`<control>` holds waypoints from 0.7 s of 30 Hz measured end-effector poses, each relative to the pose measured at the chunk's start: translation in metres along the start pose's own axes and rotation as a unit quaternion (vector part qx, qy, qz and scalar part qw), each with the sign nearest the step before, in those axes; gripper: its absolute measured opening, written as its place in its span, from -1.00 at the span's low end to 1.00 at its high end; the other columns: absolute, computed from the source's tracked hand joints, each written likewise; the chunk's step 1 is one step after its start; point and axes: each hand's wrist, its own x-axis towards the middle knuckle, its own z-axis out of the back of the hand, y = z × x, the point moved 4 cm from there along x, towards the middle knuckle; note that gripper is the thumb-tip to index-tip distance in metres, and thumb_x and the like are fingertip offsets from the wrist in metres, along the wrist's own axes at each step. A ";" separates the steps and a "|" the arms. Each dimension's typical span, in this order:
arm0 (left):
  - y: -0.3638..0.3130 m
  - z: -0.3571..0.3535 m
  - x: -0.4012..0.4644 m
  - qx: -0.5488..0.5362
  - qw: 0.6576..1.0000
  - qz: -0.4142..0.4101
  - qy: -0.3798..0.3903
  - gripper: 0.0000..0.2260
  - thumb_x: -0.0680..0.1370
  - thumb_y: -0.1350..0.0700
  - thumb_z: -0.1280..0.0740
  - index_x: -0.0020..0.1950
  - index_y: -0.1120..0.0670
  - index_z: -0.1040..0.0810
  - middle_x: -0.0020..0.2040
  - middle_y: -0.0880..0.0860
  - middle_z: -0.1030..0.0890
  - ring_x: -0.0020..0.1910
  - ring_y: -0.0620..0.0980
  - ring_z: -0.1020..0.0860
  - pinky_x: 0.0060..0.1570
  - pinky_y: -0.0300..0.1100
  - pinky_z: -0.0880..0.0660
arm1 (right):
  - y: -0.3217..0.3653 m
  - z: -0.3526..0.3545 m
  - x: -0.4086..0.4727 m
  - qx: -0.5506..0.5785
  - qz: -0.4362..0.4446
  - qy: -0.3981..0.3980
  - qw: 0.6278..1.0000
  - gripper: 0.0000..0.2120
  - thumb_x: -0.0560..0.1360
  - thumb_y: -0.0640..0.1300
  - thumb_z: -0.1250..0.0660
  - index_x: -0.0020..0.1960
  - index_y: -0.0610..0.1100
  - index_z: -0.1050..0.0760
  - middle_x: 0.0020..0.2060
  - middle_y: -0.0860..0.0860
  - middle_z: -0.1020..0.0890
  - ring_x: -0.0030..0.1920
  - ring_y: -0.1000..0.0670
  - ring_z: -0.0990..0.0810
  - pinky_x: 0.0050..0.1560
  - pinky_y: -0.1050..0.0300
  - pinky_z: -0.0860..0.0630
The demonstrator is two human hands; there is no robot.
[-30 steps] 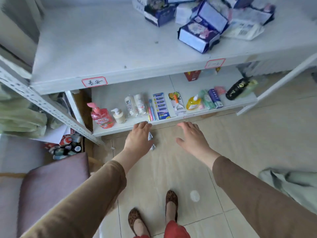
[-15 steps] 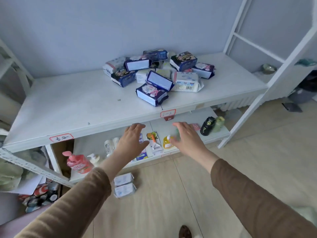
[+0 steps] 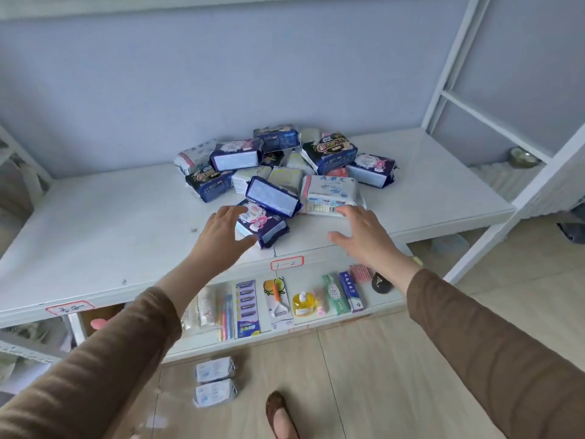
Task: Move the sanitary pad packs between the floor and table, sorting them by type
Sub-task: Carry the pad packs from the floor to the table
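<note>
The white surface is wide, and a pile of packs sits on it near the back wall. Both my arms reach out over its front edge in brown sleeves. My left hand is spread open, fingers straight, and holds nothing; its fingers are at the side of a dark blue pack at the front of the pile. My right hand is open too, with fingers at the near edge of a white pack. Two small white packs lie on the floor below.
</note>
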 end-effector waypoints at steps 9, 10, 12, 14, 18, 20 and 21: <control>0.060 0.003 0.119 -0.042 0.998 0.045 -0.017 -0.47 0.54 -0.09 -0.38 0.46 0.01 -0.34 0.44 0.03 -0.38 0.39 0.07 -0.36 0.33 -0.03 -0.30 | -0.040 0.000 0.125 -0.036 -0.046 0.004 0.998 -0.44 0.56 0.12 -0.33 0.46 -0.10 -0.30 0.38 -0.10 -0.42 0.38 -0.14 -0.34 0.29 -0.01 -0.35; 0.067 0.002 0.131 -0.041 0.998 0.047 -0.013 -0.47 0.54 -0.09 -0.37 0.46 0.01 -0.35 0.44 0.04 -0.38 0.39 0.08 -0.36 0.33 -0.02 -0.30 | -0.045 -0.002 0.136 -0.044 -0.054 0.009 0.998 -0.44 0.56 0.12 -0.33 0.46 -0.10 -0.30 0.38 -0.11 -0.41 0.37 -0.16 -0.34 0.29 -0.02 -0.35; 0.080 0.001 0.150 -0.037 0.998 0.053 -0.007 -0.48 0.55 -0.09 -0.36 0.46 0.03 -0.36 0.43 0.06 -0.39 0.38 0.10 -0.37 0.34 0.00 -0.31 | -0.055 -0.009 0.157 -0.058 -0.079 0.031 0.995 -0.40 0.55 0.13 -0.34 0.47 -0.10 -0.27 0.39 -0.14 -0.38 0.37 -0.20 -0.34 0.28 -0.06 -0.37; 0.090 0.000 0.165 -0.040 0.997 0.063 -0.009 -0.49 0.55 -0.08 -0.37 0.45 0.05 -0.37 0.40 0.08 -0.42 0.35 0.11 -0.38 0.32 0.01 -0.32 | -0.066 -0.015 0.175 -0.070 -0.108 0.060 0.990 -0.34 0.51 0.16 -0.39 0.48 -0.10 -0.26 0.39 -0.16 -0.36 0.36 -0.23 -0.34 0.29 -0.08 -0.38; 0.104 -0.004 0.182 -0.049 0.996 0.071 -0.021 -0.50 0.55 -0.03 -0.39 0.44 0.07 -0.39 0.38 0.10 -0.43 0.35 0.12 -0.39 0.32 0.03 -0.33 | -0.076 -0.020 0.202 -0.058 -0.128 0.136 0.981 -0.16 0.34 0.21 -0.54 0.47 -0.03 -0.26 0.41 -0.09 -0.40 0.36 -0.15 -0.42 0.25 0.00 -0.40; 0.109 -0.005 0.188 -0.051 0.996 0.072 -0.025 -0.51 0.55 -0.02 -0.38 0.43 0.08 -0.39 0.38 0.10 -0.44 0.34 0.12 -0.40 0.32 0.03 -0.35 | -0.076 -0.019 0.214 -0.070 -0.115 0.188 0.973 -0.05 0.30 0.24 -0.56 0.52 -0.02 -0.19 0.44 -0.02 -0.42 0.33 -0.09 -0.48 0.12 0.09 -0.42; 0.111 -0.006 0.190 -0.054 0.996 0.072 -0.028 -0.52 0.55 -0.02 -0.38 0.43 0.08 -0.39 0.37 0.09 -0.44 0.33 0.11 -0.41 0.31 0.03 -0.36 | -0.076 -0.019 0.217 -0.084 -0.109 0.213 0.967 0.00 0.28 0.26 -0.56 0.54 -0.03 -0.14 0.45 -0.02 -0.41 0.31 -0.08 -0.49 0.07 0.11 -0.41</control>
